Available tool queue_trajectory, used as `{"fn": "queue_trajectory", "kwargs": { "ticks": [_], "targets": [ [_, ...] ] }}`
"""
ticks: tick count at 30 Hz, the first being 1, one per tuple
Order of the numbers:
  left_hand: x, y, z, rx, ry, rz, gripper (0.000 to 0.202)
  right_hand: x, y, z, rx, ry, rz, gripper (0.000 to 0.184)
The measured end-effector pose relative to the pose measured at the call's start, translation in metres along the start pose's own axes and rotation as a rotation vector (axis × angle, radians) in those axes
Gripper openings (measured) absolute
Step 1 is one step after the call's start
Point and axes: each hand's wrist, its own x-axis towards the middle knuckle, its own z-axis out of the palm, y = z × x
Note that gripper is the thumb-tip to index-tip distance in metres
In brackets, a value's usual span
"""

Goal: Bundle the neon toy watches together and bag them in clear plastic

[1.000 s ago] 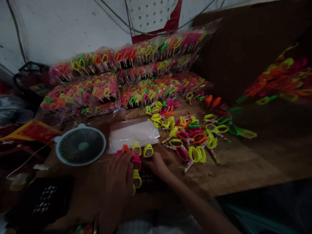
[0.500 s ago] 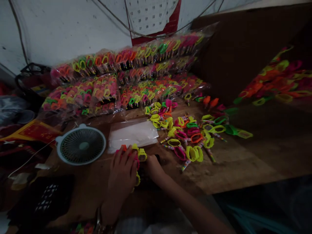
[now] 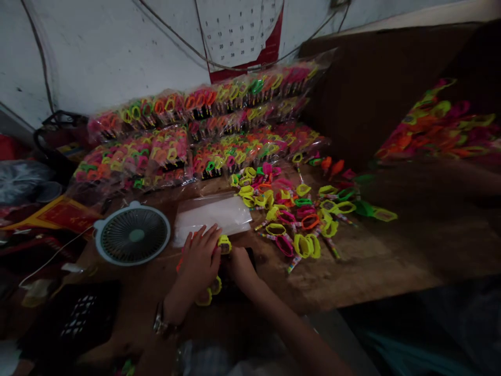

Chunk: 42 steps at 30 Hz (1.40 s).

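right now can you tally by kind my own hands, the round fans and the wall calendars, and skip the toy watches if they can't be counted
Hands: 2 (left hand, right hand)
Round fan: 1
Wall calendar: 1
Total: 4, without the toy watches, too overlapped to count

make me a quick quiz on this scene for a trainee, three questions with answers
1. True or false: the left hand lies over some of the bright toy watches.
2. Fill in, as the camera sees it: the round fan sits to the ____ of the flat clear plastic.
3. What hangs on the wall?
a) a mirror
b) a calendar
c) a coat

Key: 1. true; 2. left; 3. b
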Motion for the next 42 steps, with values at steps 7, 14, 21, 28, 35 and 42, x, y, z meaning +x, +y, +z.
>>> {"fn": "queue_trajectory", "kwargs": {
  "ticks": [7,14,21,28,35,42],
  "targets": [
    [-0.002,-0.003,0.003,-0.055,0.001,0.002,0.042,-0.005,-0.004,0.0,-0.099,-0.048,0.11,0.029],
    [-0.005,-0.002,0.0,-0.076,0.077,0.136,0.039,-0.013,-0.008,-0.004,-0.174,-0.096,0.172,0.027],
    [-0.006,0.002,-0.001,-0.146,0.085,0.145,0.041,-0.015,-0.003,-0.003,-0.199,-0.096,0.168,0.025],
    [-0.007,0.0,0.0,-0.144,0.077,0.165,0.04,-0.023,0.01,0.002,-0.072,-0.017,0.011,0.026],
    [-0.007,0.001,0.003,-0.16,0.083,0.155,0.037,-0.027,0.008,0.01,-0.071,0.016,-0.007,0.026],
    [-0.007,0.002,-0.001,-0.184,0.12,0.167,0.03,-0.024,0.012,0.0,0.07,0.015,-0.047,0.018]
  ]
}}
